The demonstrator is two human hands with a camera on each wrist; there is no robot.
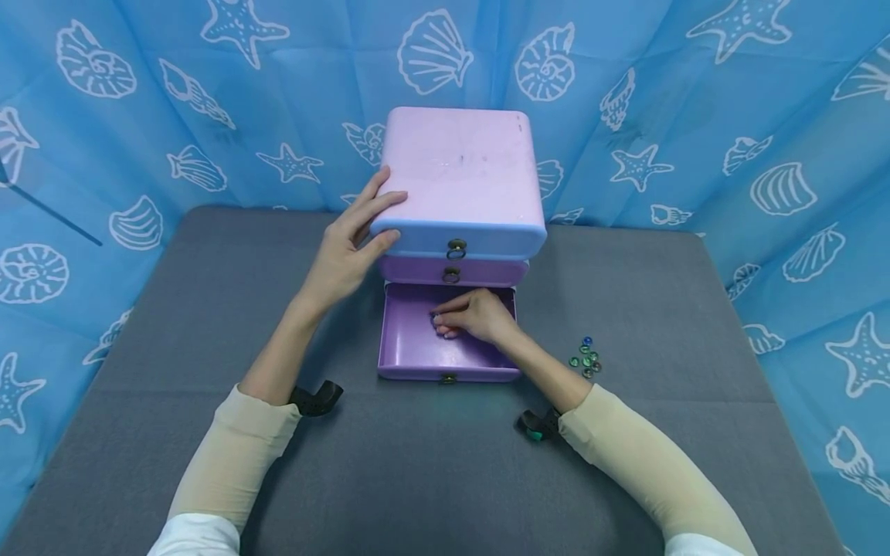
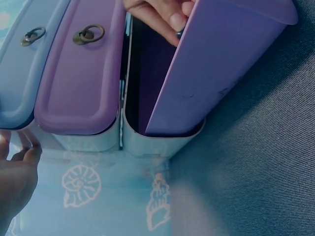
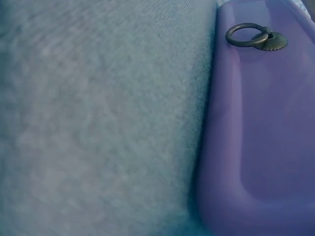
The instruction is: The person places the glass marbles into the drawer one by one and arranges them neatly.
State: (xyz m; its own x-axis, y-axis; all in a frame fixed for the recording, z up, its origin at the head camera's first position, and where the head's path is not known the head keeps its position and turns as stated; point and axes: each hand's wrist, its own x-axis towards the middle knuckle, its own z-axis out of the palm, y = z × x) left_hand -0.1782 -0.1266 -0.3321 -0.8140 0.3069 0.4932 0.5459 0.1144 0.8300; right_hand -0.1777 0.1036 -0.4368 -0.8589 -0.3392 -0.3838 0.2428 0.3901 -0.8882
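Observation:
A small drawer cabinet (image 1: 459,166) with a pink top stands at the back of the table. Its purple bottom drawer (image 1: 410,351) is pulled out. Over that drawer my right hand (image 1: 480,315) pinches a small dark blue glass marble (image 1: 435,318) between thumb and fingers. The marble (image 2: 180,33) also shows in the left wrist view, just behind the drawer's side wall. Against the cabinet's left side rests my left hand (image 1: 351,239), its fingers spread over the upper edge. The right wrist view shows the drawer front with its ring pull (image 3: 246,35), but not the hand.
Several green, blue and brownish glass marbles (image 1: 587,360) lie in a loose group on the grey table (image 1: 417,471), right of the drawer. A blue top drawer (image 1: 417,238) and a purple middle drawer (image 1: 410,269) are closed. A patterned blue curtain (image 1: 278,100) hangs behind.

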